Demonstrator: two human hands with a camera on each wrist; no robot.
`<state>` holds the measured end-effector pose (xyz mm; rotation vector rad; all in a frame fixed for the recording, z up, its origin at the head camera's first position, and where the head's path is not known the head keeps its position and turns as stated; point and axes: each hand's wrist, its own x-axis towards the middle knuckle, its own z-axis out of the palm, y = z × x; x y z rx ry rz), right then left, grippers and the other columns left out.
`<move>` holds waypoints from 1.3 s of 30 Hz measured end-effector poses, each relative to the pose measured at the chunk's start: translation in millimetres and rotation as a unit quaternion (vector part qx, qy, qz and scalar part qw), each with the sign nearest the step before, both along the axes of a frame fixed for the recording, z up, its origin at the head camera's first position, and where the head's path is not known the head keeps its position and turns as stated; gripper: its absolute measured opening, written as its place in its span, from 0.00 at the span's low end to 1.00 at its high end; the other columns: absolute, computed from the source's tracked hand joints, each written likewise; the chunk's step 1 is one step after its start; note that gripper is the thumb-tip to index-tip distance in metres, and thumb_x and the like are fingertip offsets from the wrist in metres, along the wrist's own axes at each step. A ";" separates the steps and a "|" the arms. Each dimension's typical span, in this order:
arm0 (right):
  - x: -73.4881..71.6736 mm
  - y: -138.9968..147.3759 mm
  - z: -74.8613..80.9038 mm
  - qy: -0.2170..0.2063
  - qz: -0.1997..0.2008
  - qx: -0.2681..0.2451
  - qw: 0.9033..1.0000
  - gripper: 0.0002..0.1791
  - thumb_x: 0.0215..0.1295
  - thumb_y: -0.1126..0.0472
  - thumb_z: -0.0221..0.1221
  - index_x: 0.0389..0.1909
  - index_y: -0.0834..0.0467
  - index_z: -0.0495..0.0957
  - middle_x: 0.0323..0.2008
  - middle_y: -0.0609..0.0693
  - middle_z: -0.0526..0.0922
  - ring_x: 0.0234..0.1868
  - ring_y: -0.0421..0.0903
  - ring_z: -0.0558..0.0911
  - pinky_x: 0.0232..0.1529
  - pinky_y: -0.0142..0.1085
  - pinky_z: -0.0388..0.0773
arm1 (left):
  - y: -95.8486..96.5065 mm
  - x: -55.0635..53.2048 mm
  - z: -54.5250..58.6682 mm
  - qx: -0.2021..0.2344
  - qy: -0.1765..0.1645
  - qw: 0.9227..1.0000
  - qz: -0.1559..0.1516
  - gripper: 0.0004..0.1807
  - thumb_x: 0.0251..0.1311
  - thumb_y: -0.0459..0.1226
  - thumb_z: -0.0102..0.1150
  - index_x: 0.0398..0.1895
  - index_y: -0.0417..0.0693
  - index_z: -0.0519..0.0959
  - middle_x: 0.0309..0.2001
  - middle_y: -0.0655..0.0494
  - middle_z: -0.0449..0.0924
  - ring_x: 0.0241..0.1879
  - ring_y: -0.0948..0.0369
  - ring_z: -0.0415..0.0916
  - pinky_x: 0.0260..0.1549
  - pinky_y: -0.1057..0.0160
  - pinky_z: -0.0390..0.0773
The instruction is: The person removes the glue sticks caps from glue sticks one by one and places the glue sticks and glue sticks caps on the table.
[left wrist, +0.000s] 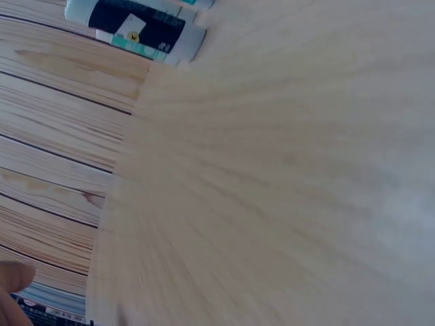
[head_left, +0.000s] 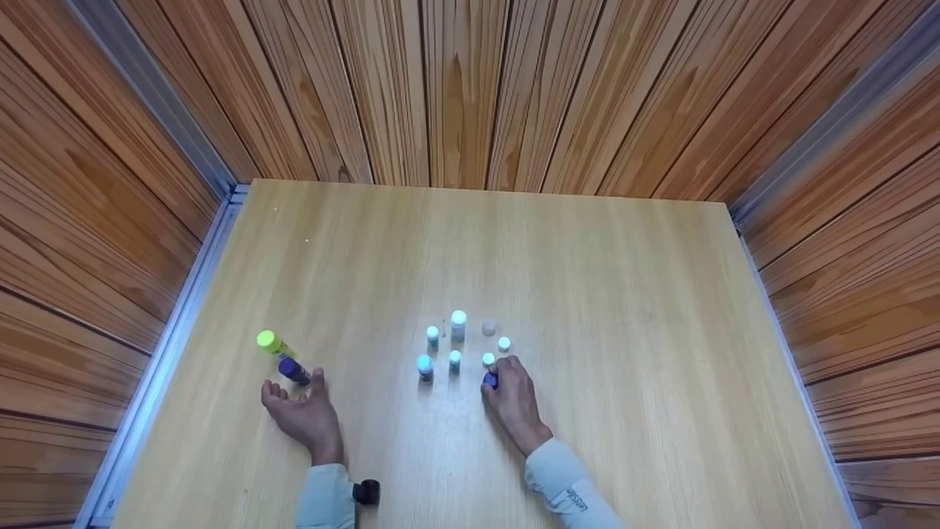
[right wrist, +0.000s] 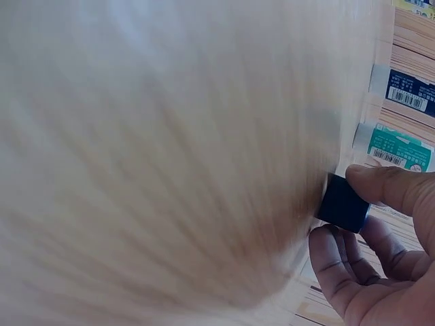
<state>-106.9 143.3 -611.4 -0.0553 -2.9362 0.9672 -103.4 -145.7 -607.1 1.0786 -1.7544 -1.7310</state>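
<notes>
In the head view my right hand (head_left: 515, 400) is right of the table's middle, its thumb and fingers pinching a small dark blue cap (right wrist: 344, 204) at the tabletop. Just beyond it sit two small white round pieces (head_left: 504, 343) and a pale, translucent one (head_left: 489, 327). My left hand (head_left: 305, 422) is at the left with fingers loosely bent. Right by its thumb stands a stick with a dark blue cap (head_left: 292, 369), like a glue stick. Beside that is a stick with a yellow-green cap (head_left: 269, 341). Several white-topped tubes (head_left: 458, 325) stand upright mid-table.
The light wooden table (head_left: 587, 272) is bounded by wood-plank walls (head_left: 463, 88) and metal rails (head_left: 169, 360) at its sides. In the right wrist view, tubes with dark blue (right wrist: 410, 94) and green (right wrist: 399, 148) labels stand beyond the right hand.
</notes>
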 end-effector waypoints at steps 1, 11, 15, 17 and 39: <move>0.0 -0.3 -0.1 -0.001 -0.002 0.000 1.000 0.13 0.53 0.69 0.69 0.34 0.60 0.74 0.34 0.48 0.72 0.36 0.42 0.75 0.41 0.38 0.78 | -0.9 -1.0 -0.5 0.003 -0.006 1.000 -0.003 0.47 0.59 0.41 0.65 0.75 0.45 0.47 0.72 0.45 0.52 0.71 0.54 0.50 0.66 0.56 0.58; 0.1 -0.3 -4.2 0.030 0.002 0.005 1.000 0.13 0.50 0.71 0.69 0.32 0.61 0.74 0.33 0.49 0.73 0.35 0.43 0.77 0.38 0.37 0.79 | -9.3 -9.1 -4.6 0.004 0.019 1.000 0.000 0.40 0.60 0.35 0.64 0.72 0.41 0.54 0.67 0.43 0.65 0.67 0.51 0.62 0.60 0.57 0.68; 0.6 -0.7 -4.3 0.032 0.004 -0.001 0.999 0.12 0.51 0.71 0.69 0.33 0.61 0.74 0.33 0.48 0.73 0.35 0.43 0.76 0.38 0.37 0.78 | -11.5 -10.3 -7.5 -0.018 0.012 1.000 0.000 0.32 0.61 0.34 0.63 0.68 0.41 0.64 0.63 0.44 0.71 0.63 0.52 0.69 0.56 0.61 0.73; 0.7 -0.7 -4.3 0.028 0.005 -0.002 1.000 0.12 0.51 0.71 0.68 0.33 0.61 0.74 0.33 0.48 0.73 0.35 0.43 0.76 0.38 0.37 0.78 | -11.9 -10.6 -9.3 -0.040 0.006 0.999 0.000 0.27 0.61 0.34 0.62 0.63 0.40 0.70 0.59 0.44 0.75 0.58 0.53 0.73 0.53 0.62 0.75; 1.5 0.4 -2.8 0.020 0.009 -0.002 1.000 0.14 0.53 0.70 0.68 0.34 0.59 0.73 0.34 0.48 0.74 0.37 0.43 0.78 0.41 0.37 0.79 | 9.8 19.9 -5.7 -0.010 0.061 0.995 -0.084 0.18 0.61 0.30 0.61 0.55 0.35 0.77 0.50 0.39 0.80 0.49 0.57 0.80 0.43 0.70 0.78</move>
